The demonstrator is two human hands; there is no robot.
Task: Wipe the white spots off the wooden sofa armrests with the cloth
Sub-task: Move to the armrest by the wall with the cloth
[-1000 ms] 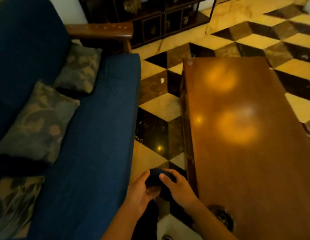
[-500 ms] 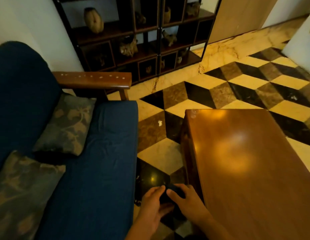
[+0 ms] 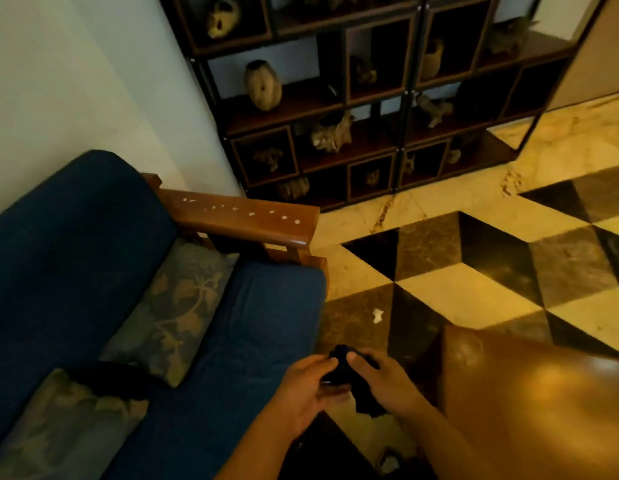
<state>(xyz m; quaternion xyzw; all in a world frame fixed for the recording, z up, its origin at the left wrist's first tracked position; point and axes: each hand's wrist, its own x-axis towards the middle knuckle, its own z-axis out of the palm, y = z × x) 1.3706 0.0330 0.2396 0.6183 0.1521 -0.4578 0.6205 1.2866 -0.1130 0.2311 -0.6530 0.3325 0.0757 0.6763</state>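
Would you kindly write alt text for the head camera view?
Two hands, left hand and right hand, hold a dark cloth together above a tiled floor. Ahead, a wooden armrest of a blue sofa carries a row of white spots; a shelf unit stands behind.

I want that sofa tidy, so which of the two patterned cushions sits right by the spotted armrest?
The far cushion, leaning on the backrest just below the wooden armrest. The other cushion lies at the picture's bottom-left.
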